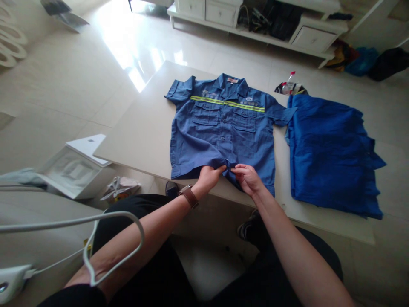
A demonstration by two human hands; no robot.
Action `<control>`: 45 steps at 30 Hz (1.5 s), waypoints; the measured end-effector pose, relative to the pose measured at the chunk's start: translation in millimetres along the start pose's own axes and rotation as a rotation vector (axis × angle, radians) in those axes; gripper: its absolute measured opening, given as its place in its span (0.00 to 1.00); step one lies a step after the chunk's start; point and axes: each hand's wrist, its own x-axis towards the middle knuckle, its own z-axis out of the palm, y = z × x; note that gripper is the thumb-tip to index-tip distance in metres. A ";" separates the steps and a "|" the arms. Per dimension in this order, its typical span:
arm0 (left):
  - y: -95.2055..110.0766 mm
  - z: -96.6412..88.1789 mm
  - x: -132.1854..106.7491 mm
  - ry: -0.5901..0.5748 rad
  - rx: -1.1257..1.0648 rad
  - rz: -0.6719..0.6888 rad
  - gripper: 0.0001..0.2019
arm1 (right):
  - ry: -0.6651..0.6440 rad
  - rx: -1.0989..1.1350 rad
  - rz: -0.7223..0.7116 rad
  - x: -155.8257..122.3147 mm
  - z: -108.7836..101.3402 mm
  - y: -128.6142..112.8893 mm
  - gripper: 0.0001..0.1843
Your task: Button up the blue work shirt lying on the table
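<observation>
A blue short-sleeved work shirt (204,140) lies front up on the pale table, its collar pointing away from me. A yellow reflective stripe crosses the chest above two flap pockets. My left hand (209,177), with a brown-strapped watch on the wrist, pinches the shirt's bottom hem near the button placket. Beside it my right hand (247,177) pinches the hem just right of the placket. Between the two hands the cloth is gathered and slightly lifted. Part of the left fingers is hidden under the hem.
A stack of brighter blue garments (332,157) lies on the table (137,132) to the right. Behind it is a bottle with a red cap (291,79). An open white box (79,166) stands at the left. A white cable (128,215) loops over my left forearm. A white cabinet (220,12) stands beyond.
</observation>
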 end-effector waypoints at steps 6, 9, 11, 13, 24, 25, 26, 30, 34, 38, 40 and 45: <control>-0.4 0.3 2.7 0.016 0.151 0.062 0.15 | 0.111 -0.181 -0.174 -2.7 5.3 6.6 0.10; -1.7 0.1 4.0 0.021 0.150 0.060 0.14 | 0.197 -0.306 -0.302 -2.7 6.8 8.6 0.09; -4.6 -0.4 4.3 0.022 0.141 0.021 0.15 | 0.215 -0.386 -0.367 -2.1 6.4 8.9 0.10; -8.6 -1.5 3.5 0.017 0.138 -0.010 0.17 | 0.176 -0.435 -0.356 -1.9 4.8 8.0 0.10; -20.4 -3.3 1.7 0.013 0.107 -0.068 0.15 | 0.242 -0.625 -0.601 -13.7 9.0 12.4 0.12; -20.0 -2.7 2.1 0.010 0.074 -0.068 0.15 | 0.274 -0.603 -0.589 -12.2 9.5 13.5 0.12; -19.3 -2.3 2.3 0.009 0.055 -0.069 0.15 | 0.291 -0.570 -0.569 -10.3 9.6 14.2 0.12; -13.9 -3.2 1.6 0.017 0.135 -0.110 0.19 | 0.135 -0.394 -0.403 -3.9 7.2 12.4 0.14; -9.1 -4.6 -0.7 0.001 0.217 -0.065 0.18 | 0.028 -0.389 -0.359 -4.0 4.8 8.6 0.18; -7.9 -4.2 -1.6 -0.021 0.292 -0.075 0.18 | 0.010 -0.317 -0.272 -3.6 5.1 9.6 0.21; -8.6 -3.6 -1.6 -0.034 0.319 -0.061 0.18 | -0.003 -0.197 -0.175 -2.3 5.7 11.0 0.23; -13.2 -1.3 -4.2 -0.041 0.259 -0.047 0.16 | -0.021 0.006 -0.008 0.1 5.6 13.1 0.26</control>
